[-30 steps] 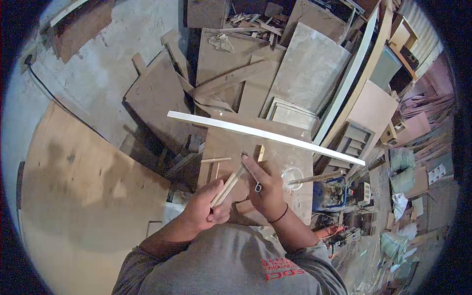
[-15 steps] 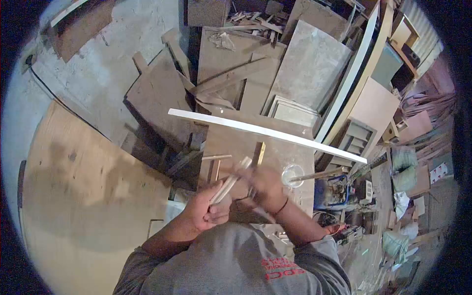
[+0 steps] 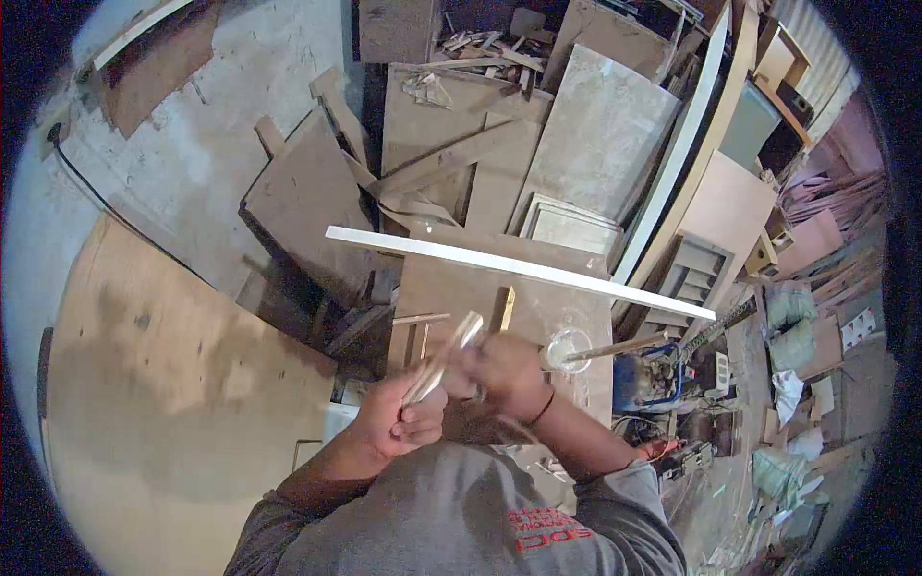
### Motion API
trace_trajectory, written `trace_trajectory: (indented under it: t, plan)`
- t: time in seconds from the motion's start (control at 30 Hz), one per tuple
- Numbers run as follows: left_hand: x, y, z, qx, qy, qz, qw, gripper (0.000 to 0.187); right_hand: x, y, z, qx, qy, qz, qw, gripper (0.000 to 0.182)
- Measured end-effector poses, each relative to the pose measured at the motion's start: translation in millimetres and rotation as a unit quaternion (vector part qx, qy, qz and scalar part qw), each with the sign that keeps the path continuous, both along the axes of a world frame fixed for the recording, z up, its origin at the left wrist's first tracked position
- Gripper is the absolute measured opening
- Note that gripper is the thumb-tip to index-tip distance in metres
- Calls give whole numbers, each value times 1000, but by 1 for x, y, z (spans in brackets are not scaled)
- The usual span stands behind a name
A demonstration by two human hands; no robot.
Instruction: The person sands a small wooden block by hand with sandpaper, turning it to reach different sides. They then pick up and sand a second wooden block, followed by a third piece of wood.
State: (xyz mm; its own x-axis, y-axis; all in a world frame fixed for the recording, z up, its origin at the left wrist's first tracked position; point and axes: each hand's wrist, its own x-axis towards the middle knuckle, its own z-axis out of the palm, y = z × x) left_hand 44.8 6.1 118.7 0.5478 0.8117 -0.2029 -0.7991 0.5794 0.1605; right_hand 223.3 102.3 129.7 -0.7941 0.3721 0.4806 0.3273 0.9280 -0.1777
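My left hand (image 3: 401,415) is closed around a short, pale strip of wood (image 3: 468,331), which slants up and away from me. Close beside the strip is my right hand (image 3: 509,374), a dark band at its wrist. Motion smears its fingers, so whether they hold anything is hidden. Beyond the hands, a small yellowish block (image 3: 506,305) lies on the brown worktable (image 3: 442,278). Thin wooden sticks (image 3: 421,319) rest left of it. To the right, a clear round tub (image 3: 567,350) holds something whitish, with a wooden stick (image 3: 624,346) leaning over its rim.
A long white strip (image 3: 519,273) crosses the far part of the table and overhangs both sides. On the left is a large plywood sheet (image 3: 173,384). Boards (image 3: 600,134) lean at the back. A blue machine (image 3: 648,379) stands to the right.
The pale strip and both hands have shifted slightly within the view. My right hand is blurred in both frames and has moved a little along the strip.
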Motion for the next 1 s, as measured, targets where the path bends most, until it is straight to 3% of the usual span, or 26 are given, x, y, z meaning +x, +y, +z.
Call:
trace_trajectory:
  t: [0.03,0.13,0.17,0.27,0.3,0.4,0.43,0.53,0.57,0.67,0.7,0.83,1.0]
  plan:
    - [0,0,-1,-4,-7,5,1000,29,0,8,5,-36,70,-24,997,53]
    - [-2,4,-3,-9,-12,15,1000,28,-11,-6,-11,14,-9,-37,999,48]
    - [-4,2,-5,-16,0,13,1000,28,-17,-13,-10,24,115,90,989,53]
    - [-4,0,-7,1,10,7,1000,27,0,0,8,-3,14,20,1000,56]
    - [-2,0,-8,15,7,4,1000,27,0,13,4,-2,37,-30,999,59]
    - [-3,2,-2,40,68,36,996,30,-6,-9,8,-33,-37,-40,998,50]
    - [-2,1,1,31,92,28,995,29,-14,-13,-12,12,86,68,994,49]
    - [0,-5,5,27,153,26,988,26,4,-8,11,-21,-83,-27,996,50]
    - [1,-4,2,43,164,40,985,26,8,7,0,-70,-8,-52,996,48]
    - [7,-1,13,47,217,95,970,31,-3,-13,-9,-43,0,-4,999,46]
    - [9,-2,12,32,255,108,960,33,-10,-25,-4,-46,52,77,995,47]
    - [9,-5,7,100,311,130,936,40,0,9,-7,-55,44,-65,995,59]
    - [0,-7,11,178,305,90,931,53,-6,-13,10,-92,105,-87,986,62]
